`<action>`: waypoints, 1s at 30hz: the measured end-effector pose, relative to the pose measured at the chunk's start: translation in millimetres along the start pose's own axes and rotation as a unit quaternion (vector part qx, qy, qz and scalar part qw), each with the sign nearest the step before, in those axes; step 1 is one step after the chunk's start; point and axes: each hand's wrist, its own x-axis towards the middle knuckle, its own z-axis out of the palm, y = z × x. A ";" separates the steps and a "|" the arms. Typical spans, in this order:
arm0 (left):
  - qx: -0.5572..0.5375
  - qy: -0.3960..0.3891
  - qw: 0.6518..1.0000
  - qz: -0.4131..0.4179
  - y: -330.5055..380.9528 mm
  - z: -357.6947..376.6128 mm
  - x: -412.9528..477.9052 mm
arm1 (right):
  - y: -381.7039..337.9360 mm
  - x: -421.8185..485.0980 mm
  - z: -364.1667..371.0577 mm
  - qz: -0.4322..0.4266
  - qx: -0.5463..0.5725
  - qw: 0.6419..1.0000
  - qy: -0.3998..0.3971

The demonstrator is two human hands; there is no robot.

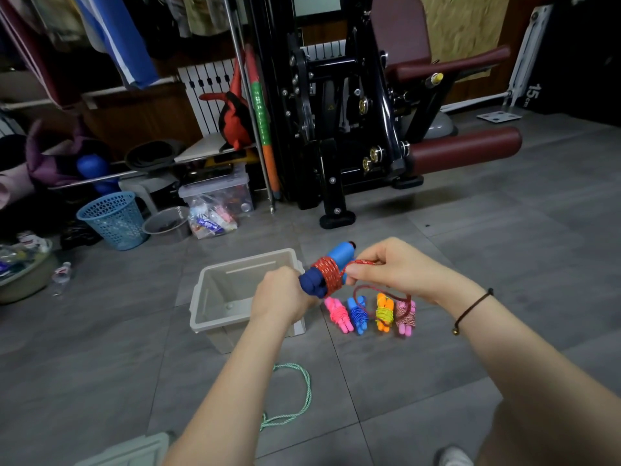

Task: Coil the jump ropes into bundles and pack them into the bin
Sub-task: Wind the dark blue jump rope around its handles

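the wound rope [331, 275] is red flecked white, its handles [342, 255] blue. the bin [218, 290] is off-white, the loose rope [307, 388] mint green, the floor [470, 250] grey, the basket [114, 220] light blue.

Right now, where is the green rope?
In the head view, the green rope lies loose on the floor, lower centre, nearer the camera than the bin.
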 end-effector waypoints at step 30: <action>-0.043 -0.109 0.937 0.329 0.0 -24.1 -33.5 | 22.3 9.3 -6.0 0.060 -0.033 0.998 -0.006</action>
